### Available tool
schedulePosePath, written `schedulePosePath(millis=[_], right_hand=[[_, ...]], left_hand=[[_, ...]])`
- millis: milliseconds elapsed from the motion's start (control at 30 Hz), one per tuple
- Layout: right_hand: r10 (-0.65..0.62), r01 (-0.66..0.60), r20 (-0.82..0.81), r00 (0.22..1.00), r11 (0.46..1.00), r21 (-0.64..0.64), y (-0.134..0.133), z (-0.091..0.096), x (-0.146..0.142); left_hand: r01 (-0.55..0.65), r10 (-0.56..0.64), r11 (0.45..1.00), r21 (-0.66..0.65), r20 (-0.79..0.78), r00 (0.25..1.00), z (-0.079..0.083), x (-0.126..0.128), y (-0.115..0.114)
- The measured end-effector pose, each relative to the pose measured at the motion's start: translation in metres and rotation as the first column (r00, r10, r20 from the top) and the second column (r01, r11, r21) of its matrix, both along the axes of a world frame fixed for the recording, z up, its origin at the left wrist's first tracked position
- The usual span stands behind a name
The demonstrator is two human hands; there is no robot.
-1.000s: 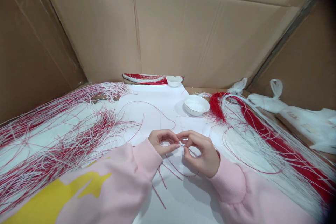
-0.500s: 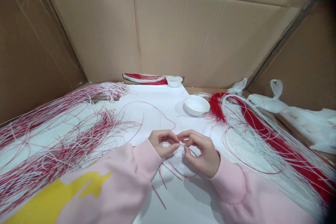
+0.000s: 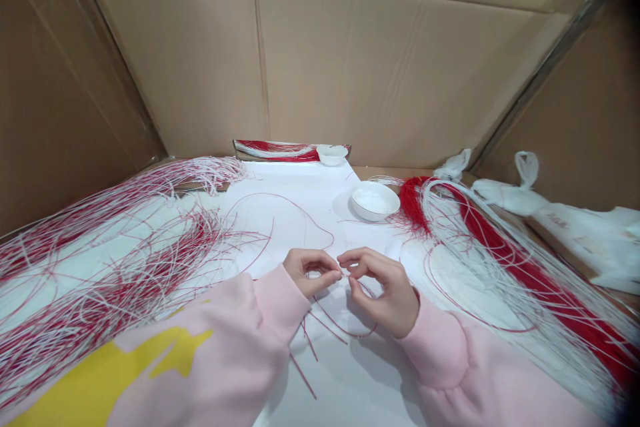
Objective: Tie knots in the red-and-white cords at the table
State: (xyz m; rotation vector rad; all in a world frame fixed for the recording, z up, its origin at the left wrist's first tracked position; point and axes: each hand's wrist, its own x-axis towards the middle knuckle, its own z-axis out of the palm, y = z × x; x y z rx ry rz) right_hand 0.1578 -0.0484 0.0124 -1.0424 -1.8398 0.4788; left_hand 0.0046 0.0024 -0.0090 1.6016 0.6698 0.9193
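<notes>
A white paper sheet (image 3: 280,180) runs out ahead of the hands. Left of the left hand (image 3: 310,272) lies a tangled heap of red-and-white cord (image 3: 115,280), right of the right hand (image 3: 383,293) a denser red-and-white hank (image 3: 505,260). A white bowl (image 3: 374,201) sits beyond the right hand. Both hands pinch narrowly, fingertips almost meeting above a thin red strand (image 3: 345,328) looping below them; whether they grip it is too fine to make out

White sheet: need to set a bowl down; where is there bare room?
Free: the sheet's far end, between the white bowl and the left heap of red-and-white strands; and the sheet near you, between the pink sleeves, below the left hand and right hand. Crowded: both sides, especially the right red-and-white bundle.
</notes>
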Motion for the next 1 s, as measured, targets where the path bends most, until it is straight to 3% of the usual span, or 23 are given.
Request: schedulePosePath(millis=[600, 1000], right_hand=[[0.018, -0.017, 0.009, 1.0, 0.998, -0.053, -0.0011, -0.002, -0.0015], [-0.01, 0.013, 0.061, 0.998, 0.998, -0.054, -0.0009, 0.0007, -0.0014]], left_hand=[[-0.023, 0.026, 0.995, 0.094, -0.032, 0.999, -0.0032, 0.001, -0.0012], [-0.057, 0.056, 0.997, 0.057, 0.006, 0.998, 0.0026, 0.0008, -0.0003]])
